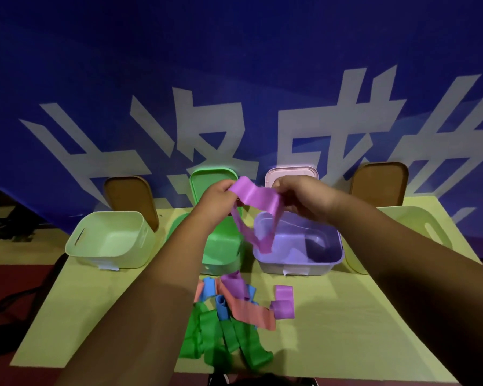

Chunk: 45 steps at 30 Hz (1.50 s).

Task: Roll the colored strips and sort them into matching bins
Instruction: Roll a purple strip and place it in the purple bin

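A purple strip (255, 197) is stretched between my hands above the bins, its loop hanging down to the purple bin (299, 264). My left hand (219, 196) pinches its left end and my right hand (299, 196) grips its right end. The green bin (223, 246) sits just left of the purple one, partly hidden by my left arm. On the table in front lies a pile of strips: green ones (221, 338), blue ones (221, 302), an orange one (251, 313) and purple ones (283, 302).
A pale yellow-green bin (109, 240) stands at the left and another pale bin (418, 218) at the right. Lids lean against the blue banner behind the bins: brown (129, 199), green (207, 179), pink (290, 174) and brown (379, 182). The yellow table (360, 330) ends near my body.
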### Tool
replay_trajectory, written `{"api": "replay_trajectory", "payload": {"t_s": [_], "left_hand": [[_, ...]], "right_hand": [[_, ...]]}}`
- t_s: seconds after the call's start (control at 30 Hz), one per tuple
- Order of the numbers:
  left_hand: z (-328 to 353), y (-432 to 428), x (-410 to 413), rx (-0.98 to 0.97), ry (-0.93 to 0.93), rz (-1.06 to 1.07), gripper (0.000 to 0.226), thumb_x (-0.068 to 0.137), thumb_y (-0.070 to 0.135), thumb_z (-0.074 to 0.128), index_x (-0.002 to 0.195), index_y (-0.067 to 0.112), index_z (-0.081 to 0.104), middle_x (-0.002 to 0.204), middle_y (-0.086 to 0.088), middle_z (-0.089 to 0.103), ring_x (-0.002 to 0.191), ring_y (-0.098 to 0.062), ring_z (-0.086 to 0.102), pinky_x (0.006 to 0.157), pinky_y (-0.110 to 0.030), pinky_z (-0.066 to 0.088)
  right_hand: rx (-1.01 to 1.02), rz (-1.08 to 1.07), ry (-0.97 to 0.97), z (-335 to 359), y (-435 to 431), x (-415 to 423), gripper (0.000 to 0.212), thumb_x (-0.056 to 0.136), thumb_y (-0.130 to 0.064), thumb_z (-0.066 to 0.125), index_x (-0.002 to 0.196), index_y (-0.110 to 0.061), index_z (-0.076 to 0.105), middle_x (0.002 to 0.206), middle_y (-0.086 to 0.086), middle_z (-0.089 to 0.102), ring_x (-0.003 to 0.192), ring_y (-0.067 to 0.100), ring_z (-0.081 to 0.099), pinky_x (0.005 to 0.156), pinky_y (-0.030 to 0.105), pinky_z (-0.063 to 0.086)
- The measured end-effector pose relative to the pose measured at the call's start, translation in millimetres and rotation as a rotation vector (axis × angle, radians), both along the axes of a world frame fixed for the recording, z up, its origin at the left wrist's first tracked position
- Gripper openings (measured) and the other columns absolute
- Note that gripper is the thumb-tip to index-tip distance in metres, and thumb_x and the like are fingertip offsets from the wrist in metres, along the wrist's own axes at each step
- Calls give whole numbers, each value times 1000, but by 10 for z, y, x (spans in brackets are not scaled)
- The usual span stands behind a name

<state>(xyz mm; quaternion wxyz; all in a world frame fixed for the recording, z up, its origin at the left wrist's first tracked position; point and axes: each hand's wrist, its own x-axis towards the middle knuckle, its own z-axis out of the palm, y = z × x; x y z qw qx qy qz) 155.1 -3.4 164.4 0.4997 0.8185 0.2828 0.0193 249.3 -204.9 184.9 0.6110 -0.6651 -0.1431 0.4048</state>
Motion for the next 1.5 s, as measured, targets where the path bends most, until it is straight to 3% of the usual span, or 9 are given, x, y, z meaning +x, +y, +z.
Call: {"api": "replay_trajectory", "payload": {"t_s": [0.13, 0.3, 0.43, 0.57, 0.77, 0.97, 1.17, 1.3, 1.5], "left_hand": [[113, 28, 95, -69, -29, 20, 21, 105, 29, 60, 104, 17, 77, 95, -11, 80, 83, -24, 71, 77, -37, 56], [244, 71, 155, -46, -33, -104, 11, 101, 14, 71, 110, 17, 76, 101, -1, 81, 92, -17, 77, 83, -36, 62], [354, 205, 160, 81, 109, -316, 53, 82, 11, 92, 128, 24, 70, 122, 8, 74, 115, -7, 68, 98, -33, 58], [537, 221, 146, -37, 64, -397, 71, 82, -5, 68, 143, 30, 64, 138, 7, 72, 133, -10, 64, 109, -35, 52], [848, -63, 147, -296, -95, -215, 48, 95, -11, 45, 125, 13, 73, 120, -9, 81, 115, -22, 78, 104, -38, 59], [823, -239, 213, -309, -163, -110, 21, 104, 16, 62, 117, 9, 78, 94, -6, 80, 88, -18, 75, 104, -47, 61], [764, -380, 256, -238, -259, -16, 11, 97, 9, 77, 107, 14, 76, 91, -3, 78, 87, -20, 74, 90, -44, 63], [823, -471, 249, -223, -291, -5, 14, 97, 4, 75, 107, 14, 75, 93, -5, 77, 85, -20, 72, 76, -34, 61], [849, -580, 241, -206, -317, -12, 16, 96, 4, 77, 109, 13, 75, 93, -4, 79, 86, -19, 77, 79, -35, 63]], "right_hand": [[210, -70, 129, 105, 144, -45, 18, 92, -25, 69, 94, -10, 60, 88, 16, 54, 78, 23, 55, 79, 41, 50], [209, -112, -18, 224, 271, -81, 29, 102, -12, 69, 78, -15, 54, 66, 8, 63, 55, 15, 60, 51, 25, 53], [220, -213, -75, 291, 324, -43, 24, 101, -15, 72, 83, -17, 56, 74, 10, 61, 60, 16, 54, 54, 27, 47], [216, -269, -104, 299, 304, -4, 26, 98, -17, 75, 79, -20, 58, 75, 7, 64, 66, 20, 57, 63, 34, 47], [152, -281, -192, 310, 208, 4, 23, 79, -35, 82, 69, -29, 63, 78, 8, 66, 75, 24, 56, 65, 36, 45], [123, -250, -276, 272, 87, 24, 25, 91, -29, 83, 80, -23, 61, 76, 4, 68, 74, 21, 60, 72, 40, 47], [82, -218, -322, 236, -21, -28, 45, 73, -63, 84, 84, -23, 66, 79, 5, 70, 75, 21, 61, 74, 43, 48], [-4, -239, -406, 179, -116, -23, 32, 89, -50, 76, 88, -20, 65, 79, 2, 71, 74, 18, 63, 74, 45, 53], [-34, -262, -440, 175, -217, -16, 29, 90, -39, 77, 113, -33, 60, 96, 3, 77, 92, 23, 77, 94, 56, 62]]}}
